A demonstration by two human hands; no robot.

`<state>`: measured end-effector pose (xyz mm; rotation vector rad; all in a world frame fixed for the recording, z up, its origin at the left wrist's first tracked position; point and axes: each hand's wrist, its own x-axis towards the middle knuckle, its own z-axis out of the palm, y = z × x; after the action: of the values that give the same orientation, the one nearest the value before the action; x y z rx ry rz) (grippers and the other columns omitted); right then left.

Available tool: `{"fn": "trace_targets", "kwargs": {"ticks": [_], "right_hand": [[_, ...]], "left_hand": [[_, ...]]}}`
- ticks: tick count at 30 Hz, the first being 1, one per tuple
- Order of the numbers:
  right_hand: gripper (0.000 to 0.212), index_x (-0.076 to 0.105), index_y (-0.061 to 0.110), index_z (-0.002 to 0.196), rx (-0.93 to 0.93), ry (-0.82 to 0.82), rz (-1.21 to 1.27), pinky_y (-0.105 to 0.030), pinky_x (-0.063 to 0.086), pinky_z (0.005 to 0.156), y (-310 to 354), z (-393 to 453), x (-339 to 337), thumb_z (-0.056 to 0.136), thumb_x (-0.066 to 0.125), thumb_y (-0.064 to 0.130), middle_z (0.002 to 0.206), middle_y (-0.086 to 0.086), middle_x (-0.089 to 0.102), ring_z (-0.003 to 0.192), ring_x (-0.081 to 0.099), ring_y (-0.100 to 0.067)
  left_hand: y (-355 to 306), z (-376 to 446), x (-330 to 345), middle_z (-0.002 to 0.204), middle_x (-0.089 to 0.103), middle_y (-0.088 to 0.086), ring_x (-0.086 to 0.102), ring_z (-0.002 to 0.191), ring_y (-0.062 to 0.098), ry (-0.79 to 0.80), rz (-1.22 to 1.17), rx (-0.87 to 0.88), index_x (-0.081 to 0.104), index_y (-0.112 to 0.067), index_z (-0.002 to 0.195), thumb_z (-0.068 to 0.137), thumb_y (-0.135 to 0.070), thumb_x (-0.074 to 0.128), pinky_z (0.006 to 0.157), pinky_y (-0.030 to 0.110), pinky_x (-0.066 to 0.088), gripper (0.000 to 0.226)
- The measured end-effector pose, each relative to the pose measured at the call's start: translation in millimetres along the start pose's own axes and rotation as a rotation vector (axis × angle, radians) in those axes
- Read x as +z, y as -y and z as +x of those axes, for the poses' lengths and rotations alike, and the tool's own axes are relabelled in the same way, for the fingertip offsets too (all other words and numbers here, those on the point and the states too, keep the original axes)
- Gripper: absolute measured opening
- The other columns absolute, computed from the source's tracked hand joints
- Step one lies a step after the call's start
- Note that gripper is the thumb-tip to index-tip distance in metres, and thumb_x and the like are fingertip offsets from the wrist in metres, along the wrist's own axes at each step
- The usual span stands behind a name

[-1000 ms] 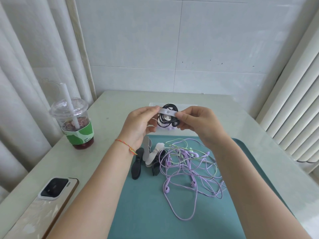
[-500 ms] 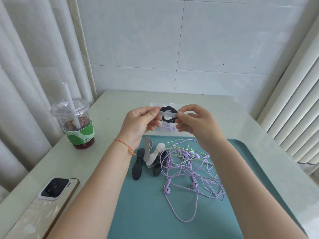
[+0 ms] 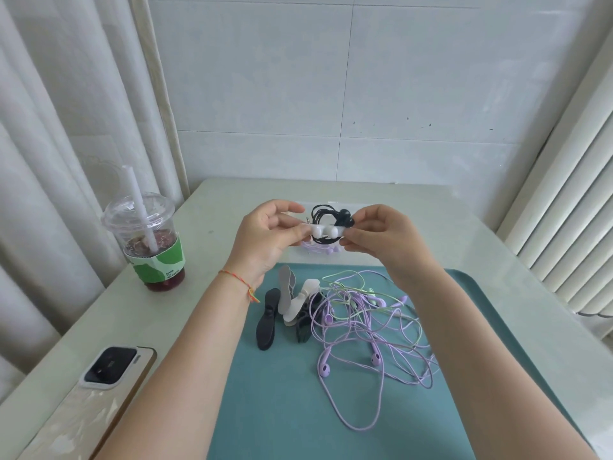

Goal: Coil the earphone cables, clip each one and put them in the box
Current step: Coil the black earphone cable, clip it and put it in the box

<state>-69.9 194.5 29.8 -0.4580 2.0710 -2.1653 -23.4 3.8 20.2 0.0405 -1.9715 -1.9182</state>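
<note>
Above the teal tray [image 3: 265,410] and tangled purple earphones [image 3: 365,333], the left hand [image 3: 265,237] and right hand [image 3: 381,237] pinch opposite ends of a white clip [image 3: 326,231], stretched left-right across the black coil [image 3: 328,220]; the clear box [image 3: 363,207] lies just beyond.

black coil [image 3: 328,218] – white clip [image 3: 325,231] across | purple tangle [image 3: 368,330] – on tray

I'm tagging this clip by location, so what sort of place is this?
Probably a home or small office corner: a table against a tiled wall, curtains at the left, with an iced drink cup and a phone on it.
</note>
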Motion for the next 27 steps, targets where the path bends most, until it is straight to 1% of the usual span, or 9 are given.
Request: {"fn": "trace_targets", "kwargs": {"ticks": [4, 7, 10, 13, 16, 19, 22, 24, 27], "right_hand": [[0.021, 0.058, 0.004, 0.090, -0.047, 0.031, -0.221, -0.025, 0.054, 0.060, 10, 8, -5, 0.079, 0.071, -0.008, 0.074, -0.014, 0.068, 0.060, 0.066, -0.021], [0.021, 0.059, 0.007, 0.088, -0.077, 0.035, -0.356, -0.026, 0.051, 0.059, 22, 26, -8, 0.078, 0.071, -0.007, 0.071, -0.010, 0.069, 0.059, 0.064, -0.019], [0.022, 0.058, 0.008, 0.088, -0.077, -0.048, -0.343, -0.024, 0.050, 0.057, 33, 44, -15, 0.077, 0.075, -0.002, 0.072, -0.010, 0.068, 0.058, 0.063, -0.018], [0.027, 0.059, 0.008, 0.089, 0.006, -0.139, -0.337, -0.025, 0.049, 0.060, 35, 63, -25, 0.073, 0.081, 0.005, 0.073, -0.010, 0.069, 0.061, 0.064, -0.019], [0.023, 0.058, 0.013, 0.082, 0.169, -0.130, -0.461, -0.024, 0.046, 0.061, 22, 87, -26, 0.074, 0.079, 0.006, 0.080, -0.013, 0.068, 0.066, 0.062, -0.019], [0.021, 0.059, 0.017, 0.078, 0.283, -0.025, -0.624, -0.025, 0.042, 0.061, 7, 106, -10, 0.075, 0.079, 0.010, 0.086, -0.012, 0.067, 0.075, 0.057, -0.021], [0.016, 0.062, 0.018, 0.081, 0.338, 0.133, -0.829, -0.025, 0.043, 0.062, -3, 118, 15, 0.077, 0.078, 0.017, 0.082, -0.004, 0.067, 0.075, 0.059, -0.018], [0.011, 0.066, 0.014, 0.094, 0.429, 0.247, -0.931, -0.024, 0.046, 0.065, -4, 121, 31, 0.084, 0.071, 0.017, 0.088, -0.001, 0.066, 0.082, 0.060, -0.016], [0.024, 0.069, 0.017, 0.112, 0.593, 0.456, -1.155, -0.026, 0.046, 0.081, -1, 121, 43, 0.093, 0.060, 0.028, 0.108, 0.005, 0.066, 0.108, 0.060, -0.010]], "left_hand": [[-1, 3, 1, 0.074, 0.073, 0.000, 0.065, 0.072, 0.012, 0.005, 0.085, -0.011, 0.068, -0.015, 0.098, 0.079, -0.001, 0.075, 0.076, 0.028, 0.053, 0.026], [-4, 16, 4, 0.082, 0.075, 0.004, 0.067, 0.076, 0.015, 0.016, 0.097, -0.060, 0.068, -0.015, 0.100, 0.078, -0.007, 0.078, 0.079, 0.030, 0.054, 0.026], [-3, 35, 3, 0.088, 0.073, -0.004, 0.066, 0.080, 0.010, -0.101, 0.180, -0.022, 0.071, -0.023, 0.095, 0.082, -0.013, 0.072, 0.080, 0.026, 0.053, 0.017], [13, 51, -4, 0.088, 0.068, -0.008, 0.061, 0.081, 0.009, -0.241, 0.298, -0.051, 0.070, -0.025, 0.089, 0.083, -0.013, 0.065, 0.072, 0.020, 0.046, 0.015], [33, 59, -6, 0.090, 0.067, 0.000, 0.060, 0.080, 0.017, -0.188, 0.302, -0.193, 0.067, -0.025, 0.089, 0.081, -0.015, 0.068, 0.073, 0.027, 0.048, 0.013], [41, 59, -2, 0.084, 0.064, 0.004, 0.056, 0.068, 0.018, -0.132, 0.236, -0.256, 0.067, -0.020, 0.091, 0.082, -0.009, 0.069, 0.066, 0.030, 0.052, 0.014], [44, 58, -3, 0.081, 0.063, 0.003, 0.056, 0.064, 0.017, -0.123, 0.200, -0.255, 0.068, -0.017, 0.087, 0.083, -0.006, 0.068, 0.063, 0.029, 0.055, 0.012], [44, 56, -4, 0.080, 0.063, 0.001, 0.056, 0.065, 0.016, -0.115, 0.202, -0.255, 0.069, -0.015, 0.090, 0.085, -0.008, 0.067, 0.065, 0.032, 0.058, 0.008], [47, 55, -5, 0.084, 0.065, 0.003, 0.057, 0.068, 0.016, -0.108, 0.248, -0.250, 0.070, -0.017, 0.091, 0.087, -0.014, 0.066, 0.071, 0.036, 0.058, 0.006]]}}
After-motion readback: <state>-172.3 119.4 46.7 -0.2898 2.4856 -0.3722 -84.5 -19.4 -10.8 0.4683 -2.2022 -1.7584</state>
